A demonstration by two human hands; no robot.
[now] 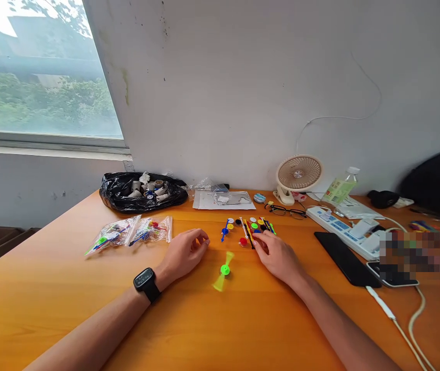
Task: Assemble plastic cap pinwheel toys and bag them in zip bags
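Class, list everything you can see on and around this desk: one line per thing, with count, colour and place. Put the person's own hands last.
Table: one, orange wood, fills the foreground.
Propeller toy: one, yellow blades with green hub, between the hands.
Small plastic parts: a pile, mixed colours, at the right fingertips.
Clear bags: two, holding coloured parts, left of centre.
Black bag: one, with pale rolls inside, by the wall.
Fan: one, beige, by the wall.
Glasses: one pair, dark, before the fan.
Power strip: one, white, right.
Phone: one, black, right.
Left hand: watch on wrist, loosely curled, resting on the table.
Right hand: touching the parts.
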